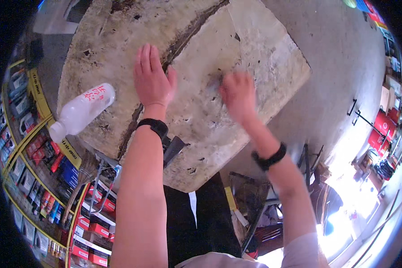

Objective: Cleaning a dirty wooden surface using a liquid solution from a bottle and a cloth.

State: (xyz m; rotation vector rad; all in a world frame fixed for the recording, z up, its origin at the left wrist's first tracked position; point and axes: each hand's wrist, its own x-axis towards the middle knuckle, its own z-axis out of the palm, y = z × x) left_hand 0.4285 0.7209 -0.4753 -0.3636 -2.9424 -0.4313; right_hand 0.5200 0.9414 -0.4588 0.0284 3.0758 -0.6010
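Note:
My left hand [154,78] lies palm down on a worn, stained tabletop [201,110], beside a dark seam, its thumb apart from the fingers. It holds nothing. To its right, my right hand [239,95] is blurred, with curled fingers low over or on the same surface. A faint greyish smear or thing shows at its fingertips; whether it grips anything is unclear. Left of my left hand, a translucent plastic bottle [83,110] with a white cap and red writing lies on its side. A dark, pointed thing [175,150] shows beside my left forearm, partly hidden by it.
Yellow-edged shelves [37,134] with packaged goods stand at the left, with a straw broom [83,176] near them. Red-and-white boxes [98,229] are stacked below. Metal-framed furniture [254,227] stands under the right forearm. Red containers [382,132] are at the far right.

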